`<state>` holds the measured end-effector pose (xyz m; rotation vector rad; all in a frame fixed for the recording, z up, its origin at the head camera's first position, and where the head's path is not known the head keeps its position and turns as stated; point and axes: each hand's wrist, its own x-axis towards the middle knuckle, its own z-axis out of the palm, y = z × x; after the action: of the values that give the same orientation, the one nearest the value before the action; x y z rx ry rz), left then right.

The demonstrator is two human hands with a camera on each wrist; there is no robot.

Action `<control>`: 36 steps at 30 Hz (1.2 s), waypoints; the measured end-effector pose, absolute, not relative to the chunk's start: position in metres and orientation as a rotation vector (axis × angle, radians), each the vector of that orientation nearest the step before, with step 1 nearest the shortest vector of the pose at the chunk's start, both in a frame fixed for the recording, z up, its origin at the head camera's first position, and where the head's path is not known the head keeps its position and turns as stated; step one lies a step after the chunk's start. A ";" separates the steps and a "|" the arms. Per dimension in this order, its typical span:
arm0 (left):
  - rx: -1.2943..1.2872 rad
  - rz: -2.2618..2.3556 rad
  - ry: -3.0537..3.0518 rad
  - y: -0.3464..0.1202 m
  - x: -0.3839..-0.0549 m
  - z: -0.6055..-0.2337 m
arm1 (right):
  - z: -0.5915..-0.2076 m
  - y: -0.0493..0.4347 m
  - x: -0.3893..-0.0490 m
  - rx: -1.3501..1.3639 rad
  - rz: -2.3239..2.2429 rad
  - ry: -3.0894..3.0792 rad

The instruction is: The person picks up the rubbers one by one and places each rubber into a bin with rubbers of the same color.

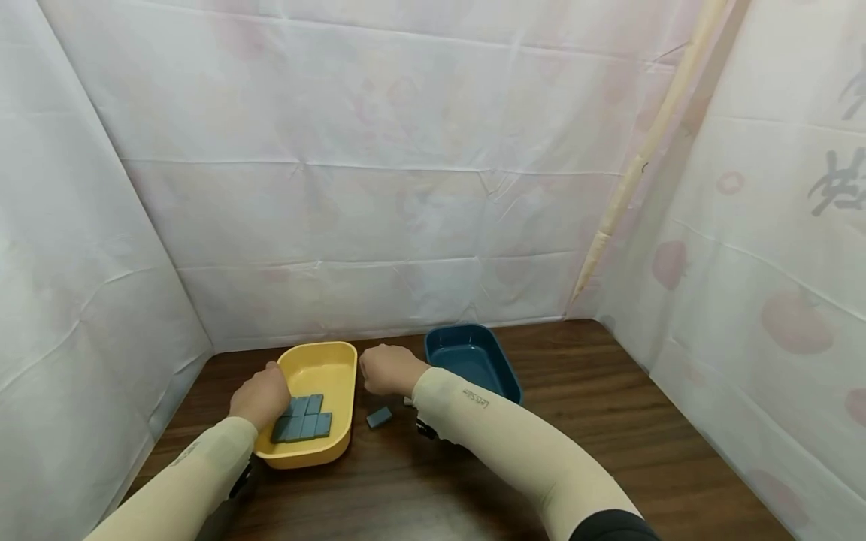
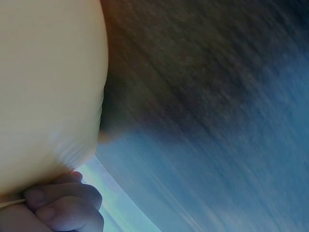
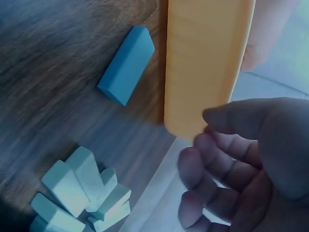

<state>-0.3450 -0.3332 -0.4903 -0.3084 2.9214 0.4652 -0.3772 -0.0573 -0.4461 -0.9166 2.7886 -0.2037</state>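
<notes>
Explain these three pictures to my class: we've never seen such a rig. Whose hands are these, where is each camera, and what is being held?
There is no robot here: a person works bare-handed. The wide picture comes from a camera worn on the head, looking forward and down. The other two come from cameras on the left and right wrists, so they look close up and tilted.

On the table sit a yellow tub holding blue-grey blocks, and a blue tub to its right. A loose block lies beside the yellow tub. The right wrist view shows a pile of pale blocks.

The left hand grips the yellow tub's left side. The right hand is by its right side, loosely curled, with nothing visibly held.
</notes>
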 end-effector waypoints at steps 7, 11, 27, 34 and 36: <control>-0.293 0.469 2.936 -0.332 -0.336 -0.489 | -0.454 -0.050 -0.367 -0.838 -0.169 2.691; -0.294 0.467 2.938 -0.333 -0.334 -0.488 | -0.460 -0.051 -0.363 -0.811 -0.140 2.638; -0.321 0.466 2.926 -0.331 -0.336 -0.486 | -0.466 -0.052 -0.351 -0.856 -0.091 2.672; -0.332 0.460 2.920 -0.330 -0.341 -0.486 | -0.459 -0.049 -0.359 -0.832 -0.176 2.670; -0.329 0.463 2.918 -0.329 -0.342 -0.486 | -0.454 -0.048 -0.364 -0.807 -0.241 2.685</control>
<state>-0.3416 -0.3294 -0.4856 -0.3294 2.9184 0.4635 -0.3640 -0.0484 -0.4536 -0.8074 2.6852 -0.2409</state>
